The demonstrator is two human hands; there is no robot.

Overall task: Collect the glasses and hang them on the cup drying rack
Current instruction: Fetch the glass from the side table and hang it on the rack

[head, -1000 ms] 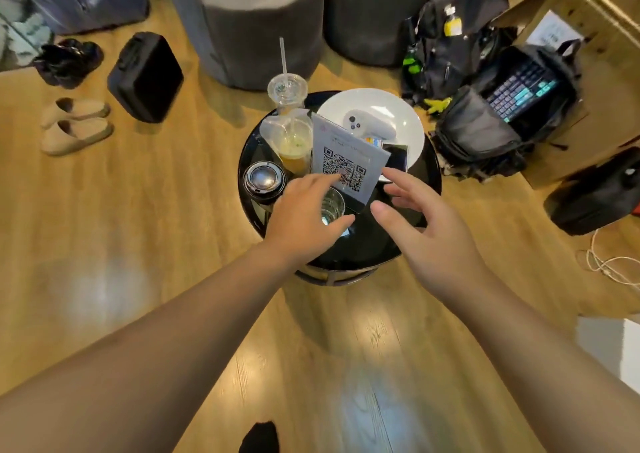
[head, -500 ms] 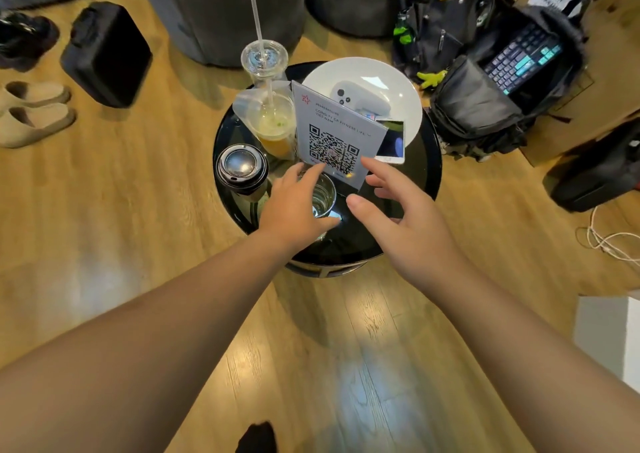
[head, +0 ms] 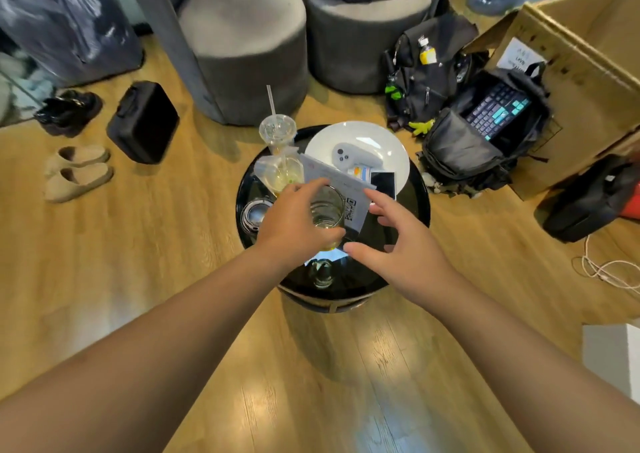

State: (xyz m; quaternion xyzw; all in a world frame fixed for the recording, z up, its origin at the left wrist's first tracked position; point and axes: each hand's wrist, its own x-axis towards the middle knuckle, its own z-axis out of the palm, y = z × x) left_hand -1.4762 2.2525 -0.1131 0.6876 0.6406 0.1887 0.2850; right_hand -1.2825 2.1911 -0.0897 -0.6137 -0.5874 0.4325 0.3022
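A clear drinking glass (head: 326,212) hangs lifted above the round black side table (head: 412,206), gripped from the left by my left hand (head: 294,220). Its reflection shows on the glossy tabletop below. My right hand (head: 398,244) hovers just right of the glass with fingers spread, holding nothing. Behind the glass stand two plastic drink cups, one with a straw (head: 277,130) and one with yellowish liquid (head: 282,175). No drying rack is in view.
On the table are a QR-code card (head: 341,182), a white plate (head: 356,134) carrying a controller and phone, and a metal-lidded cup (head: 254,212). Grey poufs, backpacks, a cardboard box, a black case and slippers surround the table on the wood floor.
My left hand closed around the glass and lifted it off the tabletop. My right hand stayed open beside it. The view tilted up.
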